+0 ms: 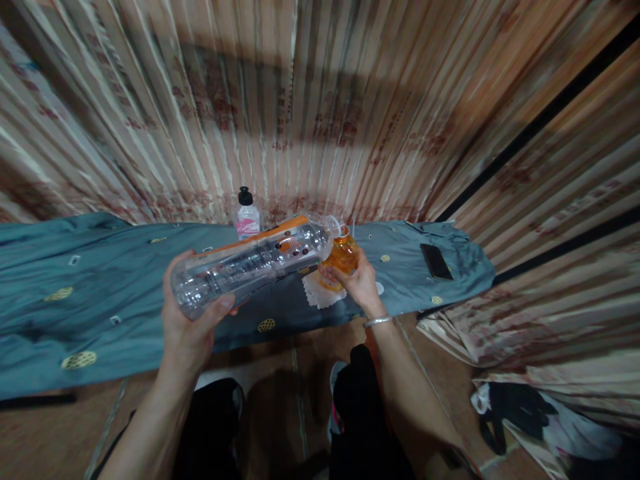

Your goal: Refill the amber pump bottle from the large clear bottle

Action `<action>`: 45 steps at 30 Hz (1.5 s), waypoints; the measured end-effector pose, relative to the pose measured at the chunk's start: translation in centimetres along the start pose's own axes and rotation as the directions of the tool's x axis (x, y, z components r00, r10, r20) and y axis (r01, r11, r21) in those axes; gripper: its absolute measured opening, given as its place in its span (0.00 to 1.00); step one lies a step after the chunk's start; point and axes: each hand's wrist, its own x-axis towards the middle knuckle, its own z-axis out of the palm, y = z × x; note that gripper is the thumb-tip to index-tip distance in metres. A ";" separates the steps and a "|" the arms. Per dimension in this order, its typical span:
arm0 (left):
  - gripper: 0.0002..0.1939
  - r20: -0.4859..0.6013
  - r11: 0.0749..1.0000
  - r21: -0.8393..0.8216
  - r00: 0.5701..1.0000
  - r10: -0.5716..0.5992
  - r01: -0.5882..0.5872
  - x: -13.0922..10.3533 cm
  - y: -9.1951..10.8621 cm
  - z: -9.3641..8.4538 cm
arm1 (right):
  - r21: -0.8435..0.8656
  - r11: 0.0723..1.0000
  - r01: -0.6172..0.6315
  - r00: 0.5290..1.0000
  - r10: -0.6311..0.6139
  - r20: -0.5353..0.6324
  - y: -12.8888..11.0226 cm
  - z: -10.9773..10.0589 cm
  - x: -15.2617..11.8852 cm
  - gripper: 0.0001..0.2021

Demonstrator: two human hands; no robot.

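Note:
My left hand (193, 320) is closed round the base of a large clear plastic bottle (260, 257) with an orange-edged label. The bottle is tilted nearly flat, its mouth pointing right. Right at that mouth is the neck of a small orange bottle (337, 263), gripped by my right hand (361, 280). Whether the two necks touch, or liquid passes between them, I cannot tell. Under the orange bottle lies a pale scallop-edged cloth or paper (323, 295). A small white round thing (380, 288) shows beside my right wrist.
A bottle with a black cap and pink label (249, 217) stands behind the large bottle. A dark phone-like slab (436, 261) lies to the right on the teal cloth (135, 280). Patterned curtains (300, 120) hang close behind. Bags and clothing (530, 413) lie at lower right.

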 end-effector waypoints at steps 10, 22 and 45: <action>0.47 0.018 0.999 0.001 0.999 0.038 -0.038 0.0 -0.1 0.0 | 0.024 1.000 -0.012 1.000 0.012 0.007 0.1 0.0 0.1 0.33; 0.45 0.078 0.994 0.055 0.993 0.086 -0.090 0.0 -0.4 -0.6 | -0.005 1.000 -0.012 1.000 0.012 0.022 -0.2 -0.1 0.1 0.32; 0.46 0.067 0.996 0.057 0.996 0.061 -0.065 0.1 -0.6 -0.6 | 0.015 1.000 -0.019 1.000 0.018 0.024 0.0 -0.1 0.1 0.32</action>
